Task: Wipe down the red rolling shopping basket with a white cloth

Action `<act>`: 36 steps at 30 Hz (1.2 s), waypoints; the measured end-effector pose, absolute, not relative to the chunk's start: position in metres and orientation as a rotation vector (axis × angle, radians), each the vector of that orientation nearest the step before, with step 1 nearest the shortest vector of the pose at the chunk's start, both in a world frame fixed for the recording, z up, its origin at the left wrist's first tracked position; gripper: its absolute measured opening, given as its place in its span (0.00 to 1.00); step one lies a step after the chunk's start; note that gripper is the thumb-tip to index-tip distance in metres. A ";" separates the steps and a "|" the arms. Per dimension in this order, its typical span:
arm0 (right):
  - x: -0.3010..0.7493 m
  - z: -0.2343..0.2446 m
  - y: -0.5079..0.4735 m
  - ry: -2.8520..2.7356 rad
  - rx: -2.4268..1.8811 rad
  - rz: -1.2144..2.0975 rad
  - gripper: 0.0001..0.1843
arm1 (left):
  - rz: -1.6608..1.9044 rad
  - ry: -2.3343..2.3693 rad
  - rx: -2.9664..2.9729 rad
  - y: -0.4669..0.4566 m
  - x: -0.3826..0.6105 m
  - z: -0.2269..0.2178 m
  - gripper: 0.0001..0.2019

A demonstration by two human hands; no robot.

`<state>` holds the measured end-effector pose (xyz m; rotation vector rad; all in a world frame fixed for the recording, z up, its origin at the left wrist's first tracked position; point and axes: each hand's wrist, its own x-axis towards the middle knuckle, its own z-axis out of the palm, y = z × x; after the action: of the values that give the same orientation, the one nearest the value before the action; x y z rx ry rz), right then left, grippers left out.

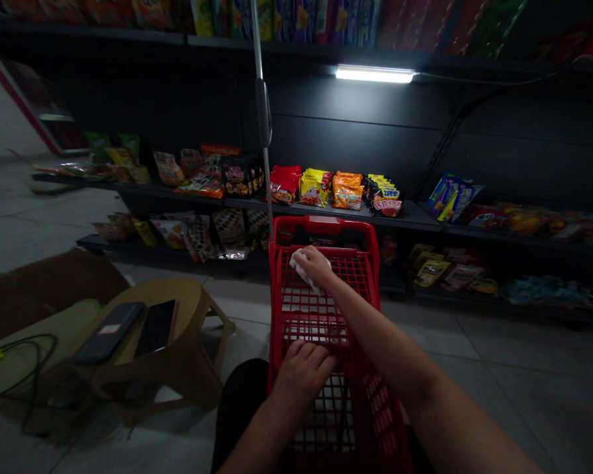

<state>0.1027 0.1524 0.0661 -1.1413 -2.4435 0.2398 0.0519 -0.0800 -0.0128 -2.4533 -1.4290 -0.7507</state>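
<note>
One red plastic shopping basket (323,227), mesh-sided, tilted, with a metal pole handle (263,112) rising at its far left corner. One white cloth (300,268), bunched in the right hand (317,266) against the mesh near the far rim. Left hand (304,370) resting on the mesh lower down; hands apart. Two phones (107,332) on a tan plastic stool (197,322), left; packaged noodles (316,187) on dark shelving (400,217) ahead.
</note>
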 end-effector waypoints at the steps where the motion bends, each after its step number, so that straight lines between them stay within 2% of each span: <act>1: 0.107 0.066 0.155 -2.384 -1.170 0.264 0.26 | -0.762 -1.425 -2.458 -0.080 0.051 -0.013 0.09; 4: 0.112 0.063 0.155 -2.402 -1.152 0.188 0.25 | -0.774 -1.419 -2.471 -0.079 0.051 -0.013 0.10; 10: 0.090 0.058 0.140 -2.558 -1.226 -0.226 0.22 | -0.627 -1.452 -2.505 -0.077 0.053 -0.014 0.11; 14: 0.097 0.066 0.152 -2.542 -1.192 0.008 0.21 | -0.640 -1.468 -2.504 -0.080 0.053 -0.014 0.11; 17: 0.120 0.072 0.165 -2.304 -1.254 0.251 0.28 | -0.709 -1.477 -2.504 -0.082 0.053 -0.012 0.10; 19: 0.132 0.071 0.166 -2.202 -1.251 0.286 0.31 | -0.728 -1.482 -2.509 -0.082 0.053 -0.011 0.10; 21: 0.137 0.067 0.158 -2.308 -1.139 0.220 0.28 | -0.722 -1.487 -2.509 -0.081 0.053 -0.010 0.09; 24: 0.128 0.057 0.137 -2.529 -1.039 -0.074 0.21 | -0.691 -1.492 -2.516 -0.080 0.054 -0.010 0.09; 27: 0.115 0.049 0.119 -2.607 -1.082 -0.312 0.21 | -0.651 -1.504 -2.529 -0.080 0.054 -0.012 0.08; 36: 0.108 0.054 0.104 -2.624 -1.208 -0.244 0.19 | -0.576 -1.467 -2.523 -0.076 0.054 -0.017 0.09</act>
<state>0.1077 0.1042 0.0543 -1.2080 -2.6240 -0.2439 0.0539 -0.0761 -0.0166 -2.5226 -1.4666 -0.5760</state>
